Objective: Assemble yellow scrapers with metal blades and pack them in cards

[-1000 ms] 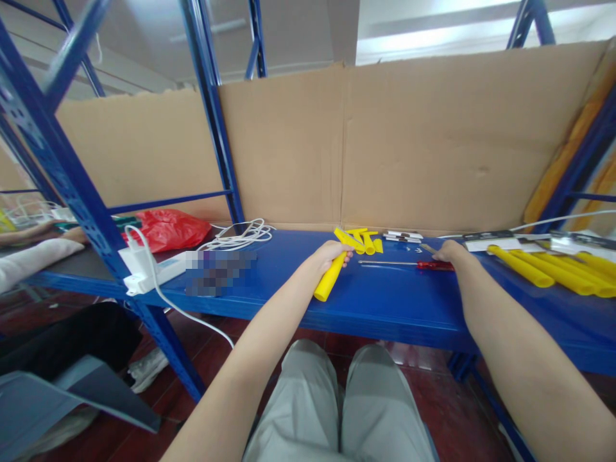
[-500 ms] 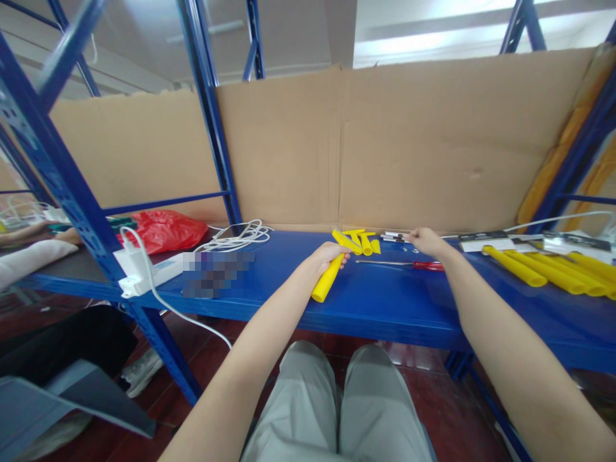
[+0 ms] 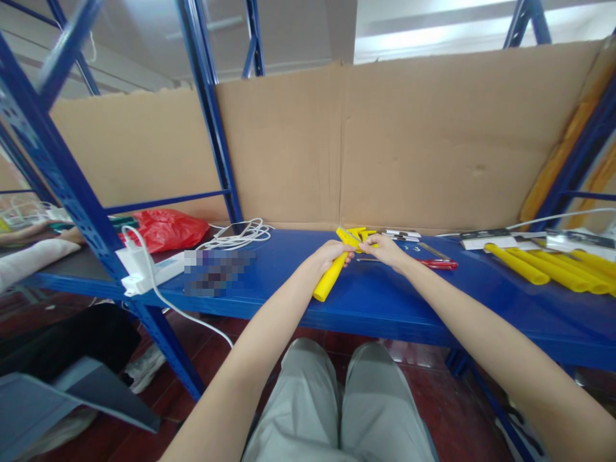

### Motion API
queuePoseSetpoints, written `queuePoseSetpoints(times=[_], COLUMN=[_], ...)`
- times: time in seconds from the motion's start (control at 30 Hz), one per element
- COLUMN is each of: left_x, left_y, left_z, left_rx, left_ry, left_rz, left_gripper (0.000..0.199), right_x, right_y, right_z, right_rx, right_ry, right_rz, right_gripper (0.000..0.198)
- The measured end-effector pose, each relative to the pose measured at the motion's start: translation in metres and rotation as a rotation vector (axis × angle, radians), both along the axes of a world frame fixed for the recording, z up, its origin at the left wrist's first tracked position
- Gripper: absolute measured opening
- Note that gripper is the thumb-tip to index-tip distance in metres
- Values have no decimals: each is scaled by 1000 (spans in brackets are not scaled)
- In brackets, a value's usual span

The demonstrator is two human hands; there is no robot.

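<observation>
Tube of bright-yellow, plastic-looking material point(image 3: 328, 283) in L hand point(image 3: 332, 255), fingers wrapped round upper part, lower end angled twd wearer; R hand point(image 3: 382, 249) right beside L at tube's upper end, can't tell if pinching smth or just touching. Red-handled, thin metal-shafted screwdriver point(image 3: 440, 264) passes behind R forearm, loose yellow pcs point(image 3: 363, 231) just beyond hands, long yellow cylindrical tubes point(image 3: 517, 264) well R of R hand, all on blue shelf point(image 3: 375, 301).
</observation>
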State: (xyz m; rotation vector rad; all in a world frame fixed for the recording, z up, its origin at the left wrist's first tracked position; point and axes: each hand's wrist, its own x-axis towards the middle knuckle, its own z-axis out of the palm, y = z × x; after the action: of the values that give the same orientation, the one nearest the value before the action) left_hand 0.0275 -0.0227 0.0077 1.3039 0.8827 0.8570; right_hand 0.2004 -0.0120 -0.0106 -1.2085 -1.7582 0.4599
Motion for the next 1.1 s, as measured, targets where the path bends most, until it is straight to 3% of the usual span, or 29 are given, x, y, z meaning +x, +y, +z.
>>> queuePoseSetpoints(times=[0.47,0.87,1.1], left_x=[0,1,0], left_y=[0,-2,-5], left_z=[-2,2,5], left_rx=[32,16,18], left_ry=[18,2,-61], left_rz=[-36,-48,-99], left_gripper=[23,20,20], right_x=[-3,-7,0], right_y=[-11,-11,-12], right_z=[5,3,5], right_rx=[-195,-190,-338], right_ry=[149,232,307], right_rz=[-84,-111,11], right_gripper=[46,51,58])
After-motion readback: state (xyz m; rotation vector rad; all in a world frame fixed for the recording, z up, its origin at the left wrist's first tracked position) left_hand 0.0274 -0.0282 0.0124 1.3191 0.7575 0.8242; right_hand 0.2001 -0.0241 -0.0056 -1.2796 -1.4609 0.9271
